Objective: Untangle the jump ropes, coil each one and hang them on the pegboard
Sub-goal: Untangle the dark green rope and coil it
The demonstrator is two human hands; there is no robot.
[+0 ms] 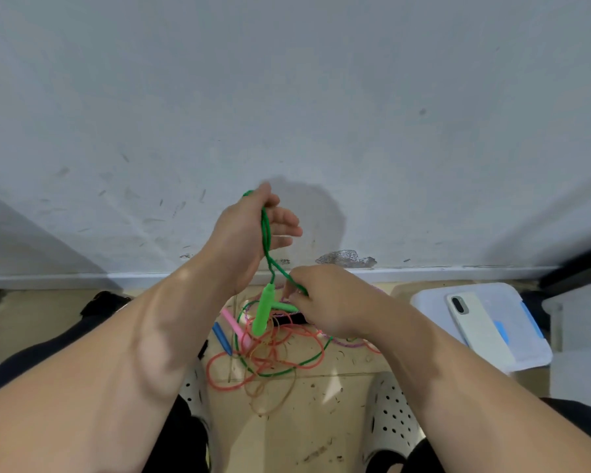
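Observation:
My left hand (249,233) is raised before the wall, with a loop of the green jump rope (266,240) pinched between thumb and forefinger. A green handle (263,312) dangles below it. My right hand (325,302) is lower and pinches the same green cord near a second green handle (285,306). On the floor under both hands lies a tangle: the rest of the green cord, an orange rope (226,377), a tan rope (270,401), a purple cord (347,343), a pink handle (234,324) and a blue handle (221,337). No pegboard is in view.
A white wall (287,97) with a baseboard stands right ahead. At the right a white lidded bin (430,302) carries a phone (478,329). My white perforated shoes (393,414) rest on the tan tiled floor beside the tangle. A dark object (103,302) lies at the left.

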